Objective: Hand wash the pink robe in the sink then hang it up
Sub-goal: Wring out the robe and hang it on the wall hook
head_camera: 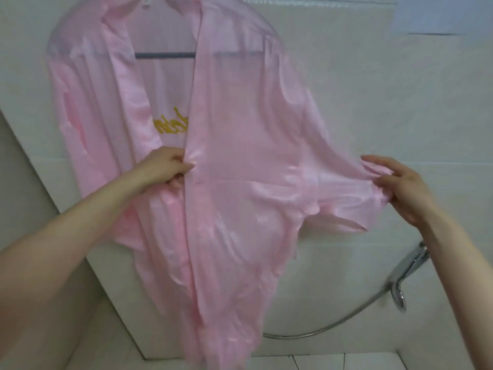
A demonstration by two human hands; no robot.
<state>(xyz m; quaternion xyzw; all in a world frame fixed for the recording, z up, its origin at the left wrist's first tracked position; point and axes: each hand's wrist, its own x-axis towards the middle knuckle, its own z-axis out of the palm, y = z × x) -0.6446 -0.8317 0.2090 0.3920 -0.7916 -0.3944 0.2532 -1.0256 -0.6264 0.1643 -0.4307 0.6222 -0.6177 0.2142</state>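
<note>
**Robe on the hanger, being spread out**

The tiled wall (346,89) fills the view, pale and plain; against it hangs the pink robe (226,156), already draped over a hanger (165,54) whose dark bar shows through the thin cloth near the top; gold lettering (170,124) shows between the open front panels.

The fabric looks thin, glossy and limp; it clings in wet-looking folds, so it is probably light but slippery, and best held by pinching a hem or front edge rather than the smooth middle; pulling hard could slide it off the hanger.

The left hand (165,168) is clenched on the front edge of the right-side panel at about waist height; the right hand (400,188) pinches the sleeve end between thumb and fingers, drawing that sleeve out sideways; the washing seems done and this is likely the final smoothing.

Lower right, a chrome shower head (398,295) rests in its holder, its hose (320,329) looping along the wall; no sink or basin is in view, so nothing can be said of any contents.
</note>
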